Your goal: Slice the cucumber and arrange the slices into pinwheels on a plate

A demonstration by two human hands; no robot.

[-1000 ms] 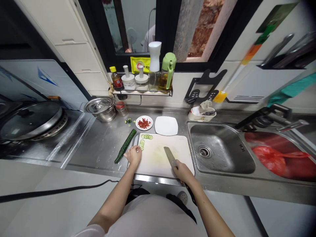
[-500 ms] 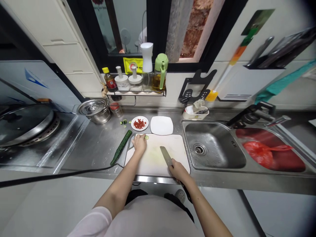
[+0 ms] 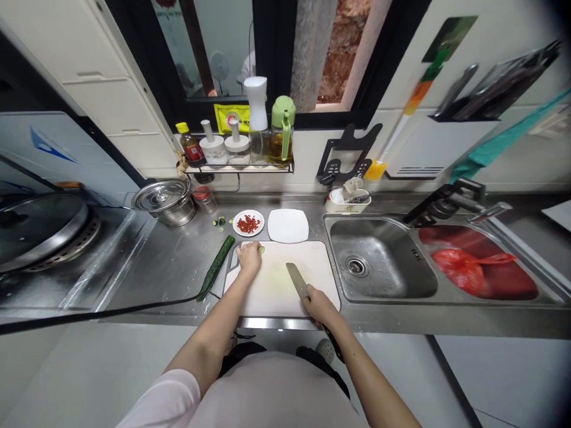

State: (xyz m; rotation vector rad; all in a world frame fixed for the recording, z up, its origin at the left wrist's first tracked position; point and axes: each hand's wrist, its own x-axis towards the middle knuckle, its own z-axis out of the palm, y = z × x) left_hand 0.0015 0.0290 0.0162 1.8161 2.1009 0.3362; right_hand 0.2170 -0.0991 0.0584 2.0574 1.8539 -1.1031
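- Your left hand (image 3: 250, 258) rests at the far-left corner of the white cutting board (image 3: 263, 300), a cucumber slice (image 3: 262, 250) showing by the fingertips; you cannot tell from this angle whether it closes on anything beneath.
- Your right hand (image 3: 320, 304) grips a kitchen knife (image 3: 296, 279), its blade low over the board and pointing away from you.
- The cucumber (image 3: 216, 267) lies slantwise on the stainless-steel counter (image 3: 165, 261), just left of your board, near a black cord (image 3: 134, 308).
- Beyond the board you have a small round plate (image 3: 236, 224) of chopped red pieces (image 3: 248, 224) and, beside it, a white square plate (image 3: 288, 226).
- Green scraps (image 3: 219, 221), a red-lidded jar (image 3: 205, 201) and a lidded steel pot (image 3: 176, 213) stand further left, towards the glass-lidded pan (image 3: 49, 229) on the stove.
- On your right is a steel sink (image 3: 392, 267); its second basin holds a red plastic bag (image 3: 461, 270).
- Ahead of you, a wall rack (image 3: 250, 170) carries seasoning jars (image 3: 215, 151), bottles and a green-topped oil dispenser (image 3: 282, 128), below a dark-framed window (image 3: 275, 53).
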